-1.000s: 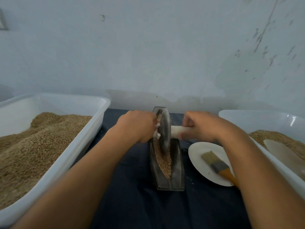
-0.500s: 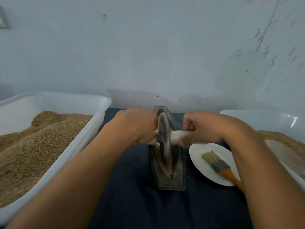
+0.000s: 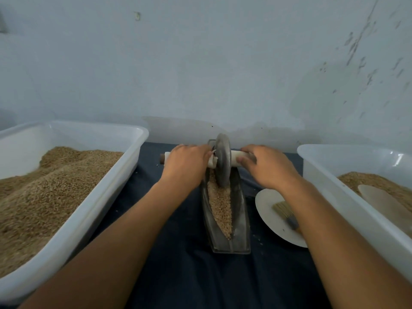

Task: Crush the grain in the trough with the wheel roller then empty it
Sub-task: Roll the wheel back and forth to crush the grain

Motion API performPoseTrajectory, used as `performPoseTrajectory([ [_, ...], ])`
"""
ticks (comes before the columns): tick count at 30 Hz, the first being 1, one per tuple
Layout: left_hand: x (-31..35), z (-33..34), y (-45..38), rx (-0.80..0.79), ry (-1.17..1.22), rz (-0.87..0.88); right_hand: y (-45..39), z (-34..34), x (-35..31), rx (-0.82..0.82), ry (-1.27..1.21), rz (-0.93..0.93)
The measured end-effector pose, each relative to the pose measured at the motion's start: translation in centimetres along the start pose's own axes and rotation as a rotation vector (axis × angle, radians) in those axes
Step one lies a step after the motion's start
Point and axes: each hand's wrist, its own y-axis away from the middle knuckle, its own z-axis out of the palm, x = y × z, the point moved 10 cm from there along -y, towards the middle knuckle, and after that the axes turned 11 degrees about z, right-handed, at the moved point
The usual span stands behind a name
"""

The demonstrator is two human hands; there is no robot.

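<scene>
Here we gripped the wheel roller (image 3: 223, 162) axle with left hand (image 3: 185, 167) and right hand (image 3: 266, 167); beyond them, overshooting the trough (image 3: 242, 219) end risked spilling grain (image 3: 220, 205).

Both arms reach forward — left hand (image 3: 186, 167) and right hand (image 3: 266, 167) palm-down, fingers curled.

Left hand (image 3: 186, 166), right hand (image 3: 266, 167) grip wheel roller (image 3: 222, 160) axle over grain-filled trough (image 3: 242, 219).
</scene>
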Motion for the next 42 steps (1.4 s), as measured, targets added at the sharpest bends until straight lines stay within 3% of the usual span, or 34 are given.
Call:
performPoseTrajectory([
  [3, -0.4, 0.3, 0.3, -0.202, 0.077, -0.066, 0.5, -0.6, 0.1, -0.130, 0.007, 0.034],
  [8, 2.4, -2.4, 1.6, -0.466, -0.020, 0.027, 3.1, -2.2, -1.0, -0.361, 0.129, 0.006],
  [12, 4.9, -5.2, 2.9, -0.511, -0.063, 0.086, 4.9, -2.8, -1.7, -0.462, 0.235, 0.008],
  [19, 5.0, -5.6, 3.0, -0.498, -0.061, 0.085, 4.9, -2.6, -1.6, -0.481, 0.225, 0.015],
  [27, 0.9, -0.8, 0.8, -0.277, -0.016, -0.065, 1.4, 0.1, -0.3, -0.307, 0.070, -0.025],
  [33, 0.6, -2.4, 0.3, 0.168, 0.105, 0.015, -0.6, 0.6, 1.7, 0.011, -0.081, 0.082],
  [37, 1.2, -1.7, -0.3, 0.135, 0.024, 0.090, -1.0, 1.2, 2.7, 0.049, -0.125, 0.139],
  [42, 0.3, -1.2, -0.1, 0.136, 0.074, 0.056, -0.8, 1.0, 2.1, 0.101, -0.075, 0.097],
])
